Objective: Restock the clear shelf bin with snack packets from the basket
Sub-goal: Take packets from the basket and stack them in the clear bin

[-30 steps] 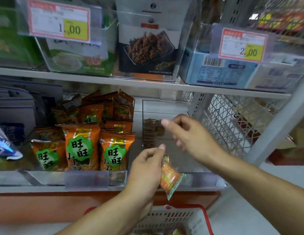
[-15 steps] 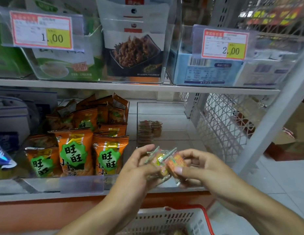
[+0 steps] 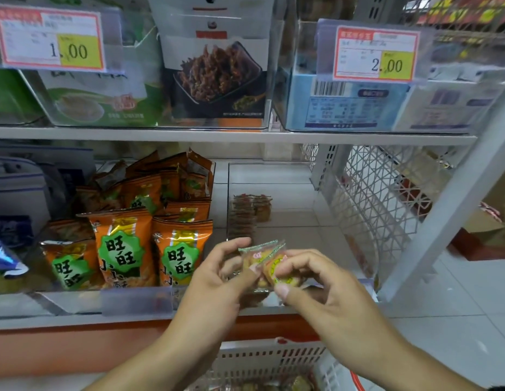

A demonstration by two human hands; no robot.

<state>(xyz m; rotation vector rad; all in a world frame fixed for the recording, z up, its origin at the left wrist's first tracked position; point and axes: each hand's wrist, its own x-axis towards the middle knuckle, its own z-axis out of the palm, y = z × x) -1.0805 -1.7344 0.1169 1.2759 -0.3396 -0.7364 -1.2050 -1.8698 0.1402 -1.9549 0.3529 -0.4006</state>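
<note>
Both hands are up in front of the shelf edge w/ snack packets pinched between them: my left hand (image 3: 217,280) holds a small clear-wrapped packet (image 3: 252,262) thumb-and-fingers, my right hand (image 3: 316,286) is closed on a 2nd packet (image 3: 276,273) w/ a yellow-green label, the 2 overlapping and touching. I count 2 packets in hand; can't rule out a 3rd hidden behind. The clear shelf bin (image 3: 274,170) lies straight ahead and beyond the hands, its long axis running front-to-back away from me, open at the top. It's near empty: a small stack of packets (image 3: 251,207) sits mid-bin, approx 2 short piles, exact count too blurred to tell. The right hand looks nearer the bin mouth, so I'd judge it the one to reach forward and drop in. Basket (image 3: 274,359) is below, between my forearms, w/ more packets showing at the bottom edge. Left of the bin, orange bags (image 3: 118,249) fill the neighbour bin, at least 3 front-facing.
</note>
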